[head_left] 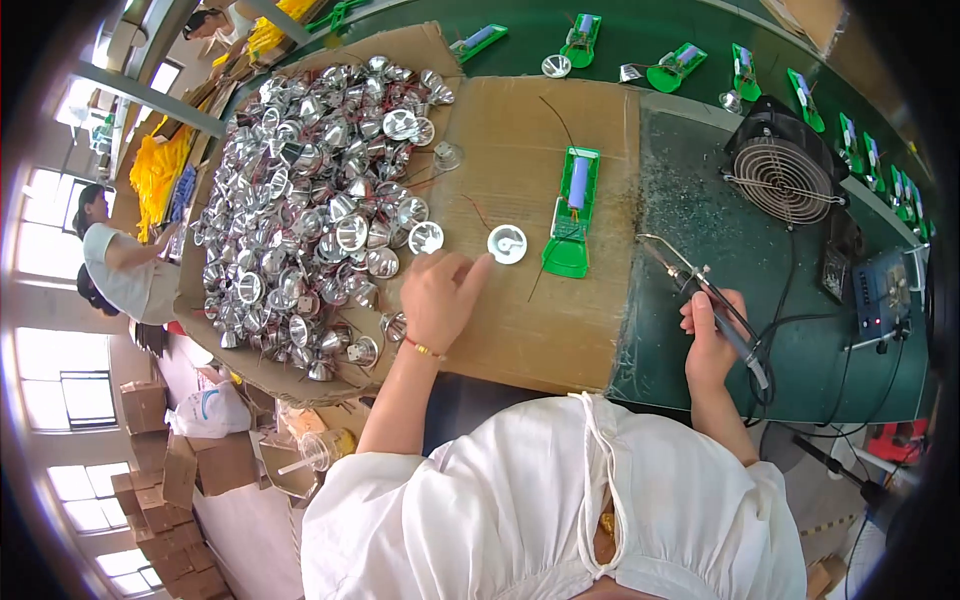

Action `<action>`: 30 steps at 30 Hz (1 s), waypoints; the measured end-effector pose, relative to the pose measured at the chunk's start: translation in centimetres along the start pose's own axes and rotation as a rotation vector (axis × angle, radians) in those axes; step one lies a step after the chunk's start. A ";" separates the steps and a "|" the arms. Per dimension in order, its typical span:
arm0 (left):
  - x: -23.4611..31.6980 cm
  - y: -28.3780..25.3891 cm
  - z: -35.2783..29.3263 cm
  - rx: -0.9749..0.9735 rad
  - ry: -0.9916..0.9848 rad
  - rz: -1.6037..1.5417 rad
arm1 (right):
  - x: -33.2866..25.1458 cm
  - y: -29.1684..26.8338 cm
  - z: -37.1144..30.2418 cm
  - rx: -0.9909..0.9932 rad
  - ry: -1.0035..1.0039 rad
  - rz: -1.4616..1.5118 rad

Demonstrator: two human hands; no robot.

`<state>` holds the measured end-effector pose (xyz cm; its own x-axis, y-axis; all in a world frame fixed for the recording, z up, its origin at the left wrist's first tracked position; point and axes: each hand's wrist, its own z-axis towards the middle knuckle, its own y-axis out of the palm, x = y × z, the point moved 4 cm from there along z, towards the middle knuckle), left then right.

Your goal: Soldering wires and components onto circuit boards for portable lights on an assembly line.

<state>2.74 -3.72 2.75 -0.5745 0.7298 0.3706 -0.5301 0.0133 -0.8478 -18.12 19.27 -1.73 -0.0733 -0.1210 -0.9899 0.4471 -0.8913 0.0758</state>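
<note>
My left hand (440,298) is low over the cardboard sheet (490,345), its thumb apart from the fingers. Its tips are close to two silvery reflector cups, one loose reflector cup (507,244) and another (425,237) at the pile's edge; contact is unclear. Nothing shows in its grip. My right hand (714,335) holds a soldering iron (728,325), its thin tip pointing up and left. Between the hands lies a green plastic housing (568,255) with a purple cylindrical battery (579,183) and loose wires.
A cardboard tray (440,45) on the left holds a heap of wired reflector cups (300,190). A fan (785,175) and a soldering station (882,295) with cables stand right. Several green housings (678,67) line the far belt. Other people (125,250) work at the left.
</note>
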 end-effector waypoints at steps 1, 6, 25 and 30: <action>0.0 0.1 0.4 0.003 -0.004 0.006 | 0.0 0.3 0.0 -0.017 0.012 0.005; -0.8 2.9 5.5 -0.231 -0.329 0.212 | 0.2 0.1 -0.3 -0.010 0.023 -0.021; 1.5 5.3 4.8 -0.259 0.183 -0.060 | -1.3 1.0 -0.2 -0.072 0.072 0.024; 2.3 4.2 3.0 -0.297 -0.279 -0.632 | -2.0 2.2 -0.4 -0.179 0.050 0.005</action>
<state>-2.69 -4.01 1.20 -0.3739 0.3227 0.8695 -0.6436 0.5848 -0.4938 -16.68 17.72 0.42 -0.0279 -0.0996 -0.9946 0.5995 -0.7979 0.0630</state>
